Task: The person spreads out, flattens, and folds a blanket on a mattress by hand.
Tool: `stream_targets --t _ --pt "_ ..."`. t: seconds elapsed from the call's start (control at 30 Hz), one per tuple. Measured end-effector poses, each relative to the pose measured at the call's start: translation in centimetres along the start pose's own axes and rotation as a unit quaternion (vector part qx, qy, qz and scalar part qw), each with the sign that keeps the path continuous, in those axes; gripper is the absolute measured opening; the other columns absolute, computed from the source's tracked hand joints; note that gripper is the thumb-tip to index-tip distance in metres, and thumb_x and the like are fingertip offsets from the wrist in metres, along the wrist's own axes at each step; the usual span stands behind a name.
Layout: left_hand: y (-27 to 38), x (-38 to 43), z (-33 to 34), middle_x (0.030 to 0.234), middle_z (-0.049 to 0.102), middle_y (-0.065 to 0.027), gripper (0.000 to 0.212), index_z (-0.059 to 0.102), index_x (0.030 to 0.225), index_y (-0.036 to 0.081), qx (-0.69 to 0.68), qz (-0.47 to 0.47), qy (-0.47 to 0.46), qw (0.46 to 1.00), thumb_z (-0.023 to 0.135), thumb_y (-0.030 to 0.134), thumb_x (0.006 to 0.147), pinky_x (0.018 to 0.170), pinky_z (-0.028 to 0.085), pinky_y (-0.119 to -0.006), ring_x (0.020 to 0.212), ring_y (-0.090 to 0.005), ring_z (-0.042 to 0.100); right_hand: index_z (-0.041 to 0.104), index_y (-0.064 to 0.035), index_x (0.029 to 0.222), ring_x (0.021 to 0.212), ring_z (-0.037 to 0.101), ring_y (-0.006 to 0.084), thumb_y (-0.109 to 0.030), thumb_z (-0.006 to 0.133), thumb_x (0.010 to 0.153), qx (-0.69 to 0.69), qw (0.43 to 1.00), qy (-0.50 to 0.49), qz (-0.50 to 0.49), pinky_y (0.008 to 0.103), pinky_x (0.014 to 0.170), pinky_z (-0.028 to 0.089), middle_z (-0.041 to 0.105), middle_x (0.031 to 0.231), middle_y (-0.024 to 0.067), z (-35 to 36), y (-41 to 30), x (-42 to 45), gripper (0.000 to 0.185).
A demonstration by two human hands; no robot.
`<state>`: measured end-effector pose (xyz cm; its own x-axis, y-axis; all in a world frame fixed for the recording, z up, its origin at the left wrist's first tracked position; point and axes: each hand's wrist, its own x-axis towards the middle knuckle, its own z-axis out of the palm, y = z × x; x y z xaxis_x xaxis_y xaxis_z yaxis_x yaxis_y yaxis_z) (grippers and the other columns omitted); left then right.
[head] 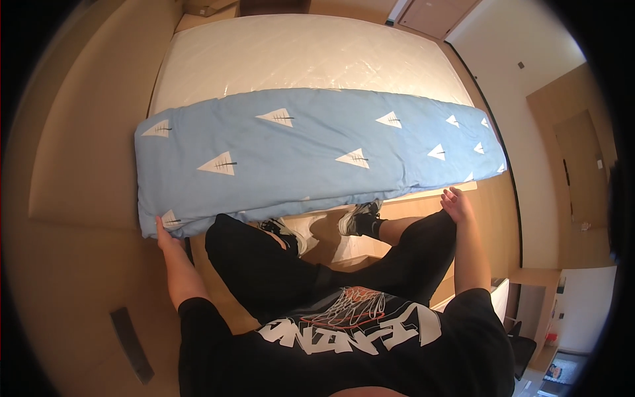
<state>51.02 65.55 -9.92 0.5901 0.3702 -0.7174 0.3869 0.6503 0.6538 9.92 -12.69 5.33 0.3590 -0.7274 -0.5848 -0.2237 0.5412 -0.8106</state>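
Observation:
A light-blue quilt (297,154) with white tree shapes lies folded into a long band across the near part of a bare mattress (307,54). My left hand (166,237) is at the quilt's near left corner, one digit upright against the fabric; its other fingers are hidden, so whether it grips cannot be told. Just off the near edge of the quilt, towards its right end, my right hand (457,205) has loosely bent fingers with nothing in them. My knees are bent on either side, below the quilt's near edge.
A padded headboard or panel (94,134) runs along the left, with a dark strip handle (131,345) below it. Wooden bed boards (498,223) border the right side. My shoes (359,218) rest on the floor between my legs. A wooden door (580,164) stands farther right.

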Motion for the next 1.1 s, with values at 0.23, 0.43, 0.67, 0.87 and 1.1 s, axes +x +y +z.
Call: stream_targets --t 0.23,0.43,0.67,0.87,1.1 --pt "4.8 -5.0 3.9 0.126 0.058 -0.0157 0.061 0.055 0.121 -0.008 -0.054 0.189 -0.057 0.979 0.081 0.025 0.077 0.091 0.051 -0.041 0.108 -0.0274 0.059 0.047 -0.0031 0.126 0.111 0.055 0.0309 -0.023 0.054 0.093 -0.009 0.997 -0.066 0.033 0.044 0.094 0.044 0.06 0.109 0.0108 3.5 0.3 0.9 0.039" --pt "6.4 -21.4 15.7 0.12 0.06 -0.0146 0.053 0.053 0.121 -0.006 0.059 0.536 -0.252 0.804 0.078 0.002 0.075 0.095 0.048 -0.036 0.106 -0.0237 0.059 0.049 -0.0043 0.124 0.105 0.059 0.032 -0.023 0.058 0.092 -0.04 0.986 -0.15 0.06 0.0437 0.089 0.047 0.062 0.109 0.0111 8.0 2.6 2.2 0.039" --pt "-11.4 -43.3 25.1 0.108 0.06 -0.0186 0.07 0.051 0.117 0.005 0.406 0.651 -0.451 0.456 0.083 0.013 0.056 0.084 0.05 -0.042 0.099 -0.0361 0.06 0.046 -0.007 0.125 0.105 0.059 0.0321 -0.046 0.064 0.089 0.036 0.97 -0.236 0.037 0.044 0.088 0.046 0.058 0.12 0.0145 8.2 3.2 2.9 0.056" --pt "-28.2 -45.0 25.1 0.131 0.047 -0.0226 0.072 0.048 0.13 0.002 0.555 0.558 -0.559 0.263 0.075 0.033 0.071 0.104 0.033 -0.049 0.122 -0.0395 0.044 0.024 -0.0054 0.15 0.13 0.041 0.0398 -0.067 0.059 0.082 0.002 0.981 -0.181 0.076 0.0537 0.105 0.034 0.024 0.153 0.0215 5.9 3.6 6.4 0.098" --pt "-24.5 -33.9 17.8 0.143 0.032 -0.0239 0.081 0.041 0.135 0.002 0.561 0.588 -0.467 0.349 0.074 0.042 0.074 0.11 0.025 -0.054 0.133 -0.0408 0.032 0.012 0.0039 0.15 0.141 0.027 0.038 -0.071 0.069 0.069 -0.187 0.978 -0.085 -0.019 0.0554 0.106 0.032 0.022 0.154 0.0259 6.5 3.9 8.3 0.124"
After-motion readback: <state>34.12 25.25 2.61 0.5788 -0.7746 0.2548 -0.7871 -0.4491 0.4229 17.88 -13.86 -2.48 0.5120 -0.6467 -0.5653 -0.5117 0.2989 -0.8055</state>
